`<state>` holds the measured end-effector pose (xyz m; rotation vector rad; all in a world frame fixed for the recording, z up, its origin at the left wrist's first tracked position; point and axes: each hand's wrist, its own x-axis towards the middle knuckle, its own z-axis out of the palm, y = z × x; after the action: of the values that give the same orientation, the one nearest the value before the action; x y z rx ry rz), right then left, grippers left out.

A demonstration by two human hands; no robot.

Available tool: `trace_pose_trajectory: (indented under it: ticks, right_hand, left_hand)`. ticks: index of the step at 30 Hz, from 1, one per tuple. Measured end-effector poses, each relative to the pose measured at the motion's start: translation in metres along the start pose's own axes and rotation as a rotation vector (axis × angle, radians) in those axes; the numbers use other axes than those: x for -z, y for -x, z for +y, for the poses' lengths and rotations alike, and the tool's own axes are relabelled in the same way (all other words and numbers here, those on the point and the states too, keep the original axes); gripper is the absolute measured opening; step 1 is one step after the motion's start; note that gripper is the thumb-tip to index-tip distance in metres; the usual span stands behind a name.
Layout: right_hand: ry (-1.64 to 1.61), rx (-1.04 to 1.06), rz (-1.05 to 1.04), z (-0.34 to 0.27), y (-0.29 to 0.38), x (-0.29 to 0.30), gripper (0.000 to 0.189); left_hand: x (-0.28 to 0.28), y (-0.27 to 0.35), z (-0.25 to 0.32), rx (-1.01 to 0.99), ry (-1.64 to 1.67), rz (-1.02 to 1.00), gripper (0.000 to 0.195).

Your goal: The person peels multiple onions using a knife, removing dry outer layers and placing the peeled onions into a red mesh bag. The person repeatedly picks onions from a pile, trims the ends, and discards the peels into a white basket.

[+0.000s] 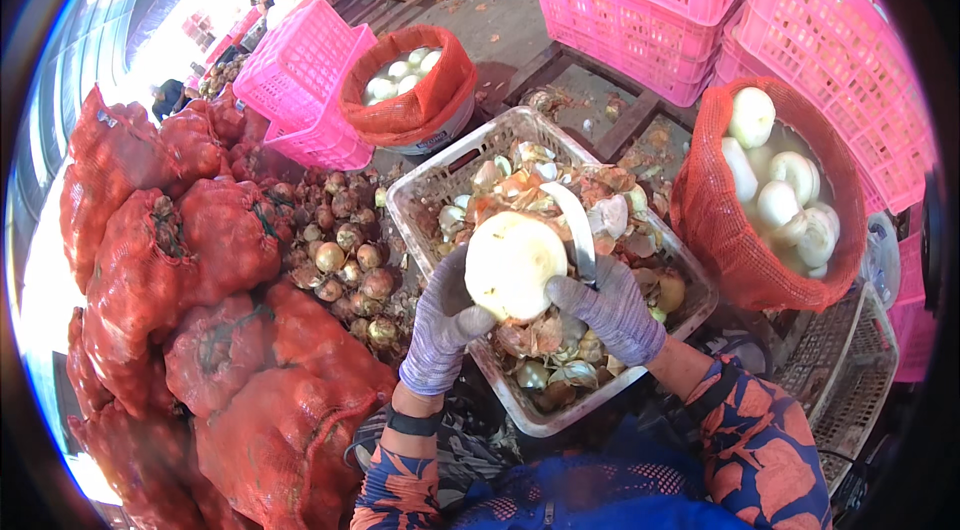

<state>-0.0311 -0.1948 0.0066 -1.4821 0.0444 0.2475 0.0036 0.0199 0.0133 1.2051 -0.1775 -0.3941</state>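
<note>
A large peeled onion [516, 266], pale all over, is held above a white plastic crate [517, 421]. My left hand [448, 324], in a grey-purple knit glove, grips the onion from its left side. My right hand [609, 311], gloved alike, holds a curved-blade knife [574, 226] with its blade pointing up and away; its thumb touches the onion's right side. The knife's handle is mostly hidden in the palm. Papery onion skins and trimmings [544, 339] fill much of the crate below.
Unpeeled onions [352, 252] lie on the floor at left, beside stacked red mesh sacks [232, 402]. Two mesh-lined buckets [750, 245] [409, 121] hold peeled onions in water. Pink crates [630, 27] stand stacked behind. An empty-looking crate [847, 372] leans at right. People work far off.
</note>
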Motion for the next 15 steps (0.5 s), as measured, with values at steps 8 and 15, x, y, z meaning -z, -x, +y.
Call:
trace_pose_trajectory:
  ticks: [8,15]
  right_hand:
    - [0.15,0.181,0.031,0.029,-0.014,0.001,0.054]
    - [0.381,0.438,-0.011,0.001,0.005,0.011,0.055]
  left_hand:
    - [-0.007,-0.001,-0.001,0.088,-0.139,0.138,0.071]
    - [0.003,-0.002,-0.009,-0.013,-0.359,0.258,0.062]
